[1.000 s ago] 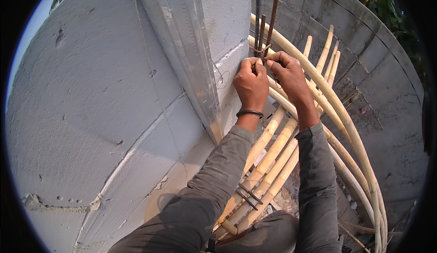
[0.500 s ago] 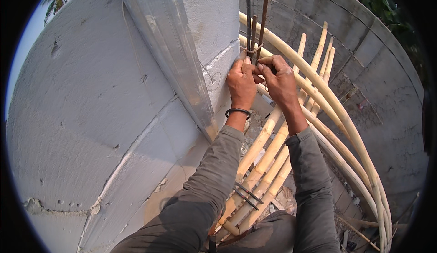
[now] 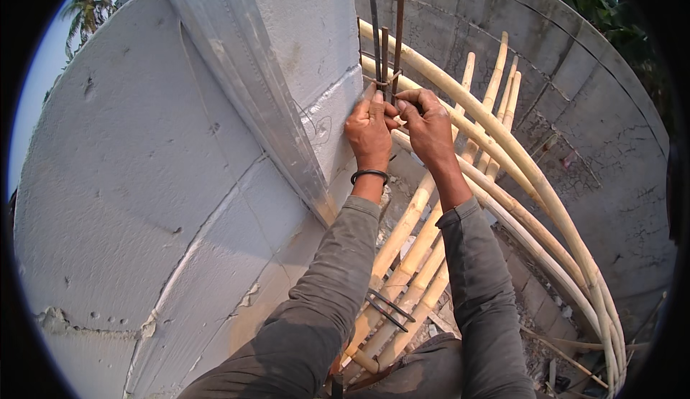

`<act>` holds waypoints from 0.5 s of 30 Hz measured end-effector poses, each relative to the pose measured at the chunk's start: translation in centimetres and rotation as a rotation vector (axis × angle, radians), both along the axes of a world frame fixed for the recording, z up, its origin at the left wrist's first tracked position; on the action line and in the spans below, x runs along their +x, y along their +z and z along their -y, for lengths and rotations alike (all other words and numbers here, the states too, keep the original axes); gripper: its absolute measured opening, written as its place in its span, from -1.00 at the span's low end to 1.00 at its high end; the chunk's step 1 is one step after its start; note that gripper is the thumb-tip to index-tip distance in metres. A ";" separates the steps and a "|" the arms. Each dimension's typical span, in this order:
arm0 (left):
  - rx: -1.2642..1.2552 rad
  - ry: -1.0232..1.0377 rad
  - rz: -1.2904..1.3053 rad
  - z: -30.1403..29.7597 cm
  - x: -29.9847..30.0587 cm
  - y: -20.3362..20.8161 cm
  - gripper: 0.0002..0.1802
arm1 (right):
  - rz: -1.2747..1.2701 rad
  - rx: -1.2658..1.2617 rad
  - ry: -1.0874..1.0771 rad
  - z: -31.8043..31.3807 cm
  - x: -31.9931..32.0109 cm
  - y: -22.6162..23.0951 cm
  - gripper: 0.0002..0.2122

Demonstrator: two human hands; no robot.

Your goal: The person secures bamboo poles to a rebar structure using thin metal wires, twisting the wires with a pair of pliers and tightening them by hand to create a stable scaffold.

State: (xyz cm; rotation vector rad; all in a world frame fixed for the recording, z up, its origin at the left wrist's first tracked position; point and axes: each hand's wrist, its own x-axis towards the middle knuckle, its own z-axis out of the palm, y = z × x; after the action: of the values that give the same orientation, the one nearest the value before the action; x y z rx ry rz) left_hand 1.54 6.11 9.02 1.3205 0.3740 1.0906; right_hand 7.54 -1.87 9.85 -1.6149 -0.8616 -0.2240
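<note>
Several upright steel reinforcing bars rise at the end of the pale block wall, with a bent metal tie across them. My left hand is closed at the bars just below this tie, thumb pointing up and fingers curled. On the right side of the bars, my right hand pinches with thumb and forefinger close to the steel. Whatever lies in either pinch is too small or hidden to make out. A black band circles my left wrist.
Left of my arms stands the pale block wall, with a long metal channel leaning on it. Bamboo poles lie beneath and beyond my right arm. Long pale curved poles bend along the grey concrete wall. Dark bent rods rest on the bamboo.
The view has shifted slightly, so the bars and both hands appear a little farther left. Both hands stay at the bars below the tie, with small finger movements.
</note>
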 end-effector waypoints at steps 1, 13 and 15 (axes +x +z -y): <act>-0.022 0.005 -0.040 0.0 0.1 0.0 -0.67 | -0.008 0.005 -0.029 0.0 -0.2 0.0 -0.90; 0.039 0.122 -0.051 0.4 0.2 0.4 -0.75 | 0.321 -0.094 -0.033 0.1 -0.6 2.7 -0.92; 0.018 0.088 -0.001 0.1 0.4 0.4 -0.74 | 0.352 0.018 -0.072 -0.6 -0.4 2.2 -0.93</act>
State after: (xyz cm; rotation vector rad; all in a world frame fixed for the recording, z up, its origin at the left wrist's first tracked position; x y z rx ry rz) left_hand 1.98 6.03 9.40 1.3309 0.4277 1.1690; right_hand 7.17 -1.32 12.06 -1.6164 -1.0641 -0.5779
